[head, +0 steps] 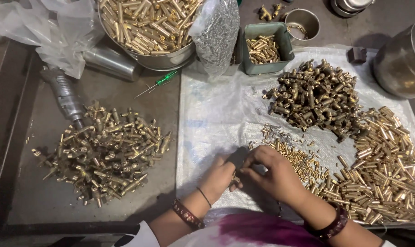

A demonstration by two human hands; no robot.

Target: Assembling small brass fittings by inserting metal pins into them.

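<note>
Worktop, left to right. One grey power tool (63,93) lies at far left, nose toward one heap of assembled brass fittings (104,153) on the bare metal table (43,201). One steel cylinder (111,61) and one green-handled screwdriver (156,83) sit behind that heap. One large steel bowl (164,59) at top is full of brass tubes — too many to count.

Left hand (218,177), at centre over the white plastic sheet (212,114): fingers curled, tips pinching a small brass part (235,176) — shape too small to make out. Right hand (274,174): fingertips closed in on the same part, the two hands touching. One bracelet on each wrist, plus one thin band on the left.

Right of the hands: one scatter of small brass pins (296,158), one dark pile of fittings (315,96), one wide pile of brass sleeves (383,169). Behind them: one green tray (285,43), one steel cup (303,20), one large steel pot (401,59).
</note>
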